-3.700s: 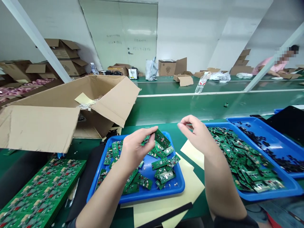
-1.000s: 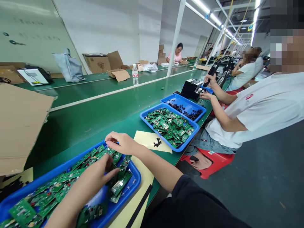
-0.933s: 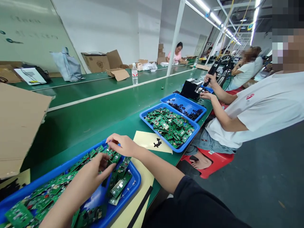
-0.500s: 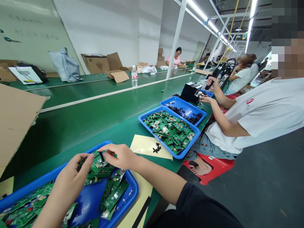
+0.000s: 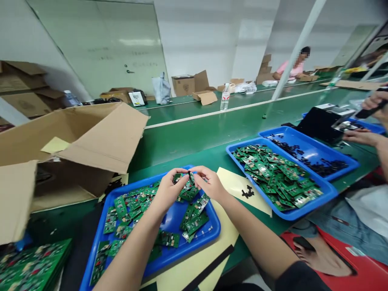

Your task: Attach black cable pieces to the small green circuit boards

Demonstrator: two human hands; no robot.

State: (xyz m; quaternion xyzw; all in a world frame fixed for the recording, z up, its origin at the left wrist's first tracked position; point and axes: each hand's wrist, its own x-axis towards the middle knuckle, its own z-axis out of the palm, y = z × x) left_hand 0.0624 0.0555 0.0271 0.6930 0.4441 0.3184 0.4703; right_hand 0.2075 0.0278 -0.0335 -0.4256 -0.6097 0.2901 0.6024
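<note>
Over the near blue tray [image 5: 216, 226], both hands come together at the fingertips. A small black strip [image 5: 189, 175] stands between them. My right hand [image 5: 209, 182] pinches it between thumb and fingers. My left hand [image 5: 171, 186] is closed too, its thumb and fingertips meeting at the strip from the other side. Green circuit boards [image 5: 195, 222] lie loose in the tray, several right beneath the hands. Whether one of those boards is also held is hard to make out.
A yellowish sheet with small black pieces [image 5: 247, 192] lies right of the tray. Beyond are a blue tray of boards [image 5: 325, 194] and one of black parts [image 5: 353, 163]. An open cardboard box [image 5: 106, 137] stands left. A co-worker's hand [image 5: 360, 136] works at far right.
The view has swung left, bringing the cardboard box and the whole near tray into sight. My left hand has closed in on the black strip at my right fingertips.
</note>
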